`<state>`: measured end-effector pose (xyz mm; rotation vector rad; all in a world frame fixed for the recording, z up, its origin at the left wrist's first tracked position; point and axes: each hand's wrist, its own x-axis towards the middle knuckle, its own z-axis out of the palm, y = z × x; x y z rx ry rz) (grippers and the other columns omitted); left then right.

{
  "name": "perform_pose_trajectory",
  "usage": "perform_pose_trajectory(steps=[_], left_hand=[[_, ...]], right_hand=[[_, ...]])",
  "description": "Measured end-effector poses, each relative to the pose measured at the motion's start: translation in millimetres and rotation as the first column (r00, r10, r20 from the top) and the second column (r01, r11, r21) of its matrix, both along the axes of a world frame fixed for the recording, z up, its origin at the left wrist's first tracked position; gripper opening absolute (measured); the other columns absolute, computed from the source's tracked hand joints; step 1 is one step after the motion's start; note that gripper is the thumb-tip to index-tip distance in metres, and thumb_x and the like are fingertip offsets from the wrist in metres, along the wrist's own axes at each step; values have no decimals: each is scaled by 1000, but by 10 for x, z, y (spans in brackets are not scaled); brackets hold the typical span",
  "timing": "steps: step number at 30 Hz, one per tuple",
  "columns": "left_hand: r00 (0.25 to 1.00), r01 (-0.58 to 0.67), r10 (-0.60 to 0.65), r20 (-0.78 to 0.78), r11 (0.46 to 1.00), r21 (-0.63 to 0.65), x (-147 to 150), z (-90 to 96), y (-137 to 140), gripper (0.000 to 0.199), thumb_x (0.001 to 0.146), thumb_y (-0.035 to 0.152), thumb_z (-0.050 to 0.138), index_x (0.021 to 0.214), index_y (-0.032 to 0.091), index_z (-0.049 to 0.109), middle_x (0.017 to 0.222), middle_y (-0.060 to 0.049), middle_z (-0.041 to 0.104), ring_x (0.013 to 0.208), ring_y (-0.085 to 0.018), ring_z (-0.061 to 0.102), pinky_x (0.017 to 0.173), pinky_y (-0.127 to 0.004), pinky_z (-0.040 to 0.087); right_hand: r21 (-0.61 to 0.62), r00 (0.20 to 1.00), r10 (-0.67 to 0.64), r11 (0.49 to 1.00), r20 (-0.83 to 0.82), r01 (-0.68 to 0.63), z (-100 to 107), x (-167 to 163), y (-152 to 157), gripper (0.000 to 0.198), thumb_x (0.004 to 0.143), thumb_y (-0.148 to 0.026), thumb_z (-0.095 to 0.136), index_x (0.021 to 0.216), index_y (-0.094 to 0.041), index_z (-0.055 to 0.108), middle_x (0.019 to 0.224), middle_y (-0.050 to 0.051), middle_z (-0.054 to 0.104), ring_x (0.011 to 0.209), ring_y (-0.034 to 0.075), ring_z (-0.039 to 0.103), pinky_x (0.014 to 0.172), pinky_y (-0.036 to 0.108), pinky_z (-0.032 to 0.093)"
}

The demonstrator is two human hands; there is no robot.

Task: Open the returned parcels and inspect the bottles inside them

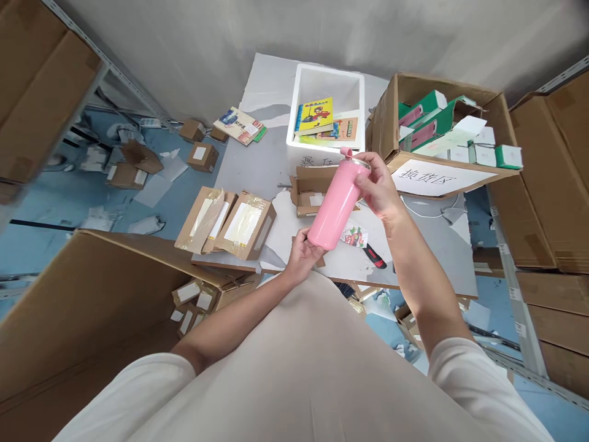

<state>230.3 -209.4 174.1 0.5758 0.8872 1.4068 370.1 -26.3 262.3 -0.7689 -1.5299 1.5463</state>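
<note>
A pink water bottle (335,205) with a metal rim and a pink loop at its top is held tilted above the table, its top leaning away to the right. My left hand (302,255) grips it at the base. Around its upper end, the fingers of my right hand (380,187) are closed. Behind the bottle lies an open small cardboard box (306,190). Below my right hand, a black and red box cutter (376,256) rests on the table, beside a printed plastic packet (355,236) partly covered by the bottle.
A white foam box (297,116) with books stands at the back. Right of it is a carton (391,116) of green and white boxes. Taped parcels (246,224) sit on the table's left, near loose books (237,126). A large open carton (115,288) stands at lower left.
</note>
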Motion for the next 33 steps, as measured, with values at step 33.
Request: perform_pose_trajectory(steps=[33], left_hand=[[961,252,-250,118,968,-2,-555,46,-97,74,68,68,72,120,17,57,115,-14,67,102,-27,66,88,-42,52]], right_hand=[[38,985,-158,987,69,156,-3,-374,-264,65,59,-79,69,101,-30,56,132,3,57,111,24,62,79,38,58]])
